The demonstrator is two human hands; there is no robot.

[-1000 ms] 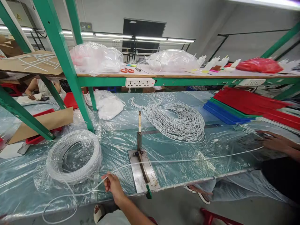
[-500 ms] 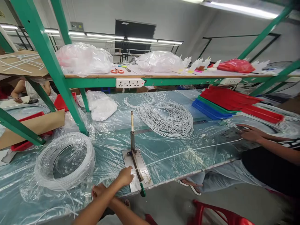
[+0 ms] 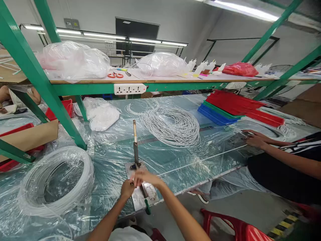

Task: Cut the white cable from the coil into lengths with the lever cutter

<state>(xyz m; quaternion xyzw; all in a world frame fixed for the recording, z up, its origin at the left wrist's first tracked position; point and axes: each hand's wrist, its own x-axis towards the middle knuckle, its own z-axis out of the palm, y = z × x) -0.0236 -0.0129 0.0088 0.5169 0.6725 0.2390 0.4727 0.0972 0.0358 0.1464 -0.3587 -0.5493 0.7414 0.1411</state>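
A metal plate with an upright lever cutter (image 3: pixel 136 154) stands at the table's front edge. Over its left part my left hand (image 3: pixel 127 188) is closed in a pinch, on something too small to make out. Touching it from the right, my right hand (image 3: pixel 144 176) has its fingers bent together over the same spot, and what they hold is hidden. A thin white tube (image 3: pixel 200 161) stretches from beside the cutter to another person's hands (image 3: pixel 254 139). One coil of white tubing (image 3: pixel 86 177) lies left, and a looser coil (image 3: pixel 173 129) lies behind.
A green frame post (image 3: pixel 50 83) rises at the left, holding a shelf with a power strip (image 3: pixel 129 88). Stacked red, green and blue trays (image 3: pixel 218 113) sit at the back right. A white plastic bag (image 3: pixel 102 115) lies behind. A red stool (image 3: pixel 225 222) stands below the table.
My forearms have uncrossed. My right hand has come from the lower left to the cutter plate, and my left hand has moved slightly left to meet it. The view has shifted right.
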